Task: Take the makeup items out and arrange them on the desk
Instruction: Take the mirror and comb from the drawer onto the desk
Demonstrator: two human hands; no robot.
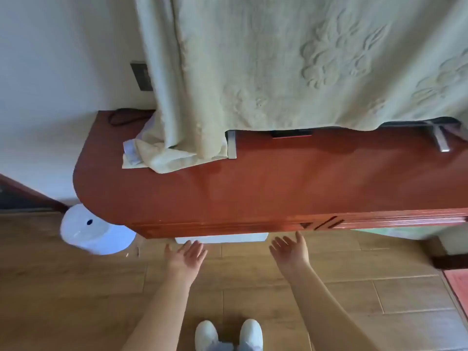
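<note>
From my end the biggest thing in view is a pale green cloth [278,59] hanging over the back of the desk [278,183]; it hides whatever it covers, and only two metal feet [231,148] and a dark strip show beneath its hem. Its left corner lies bunched on the desktop. The red-brown desk is cut off at the right edge, and its front rail hides what lies under it. Wooden floor [354,295] fills the lower half. A round white container [93,231] stands on the floor at the desk's rounded left corner, partly tucked beneath it. My left hand [188,257] and right hand [291,252] are both stretched toward the desk's front edge, fingers straight and spread, holding nothing. Just beyond the left fingertips a flat white object [222,238] peeks out from under the desk, mostly hidden. I cannot make out any makeup items. White shoes [228,334] are cropped at the bottom. A wall socket [141,76] is half behind the cloth.
</note>
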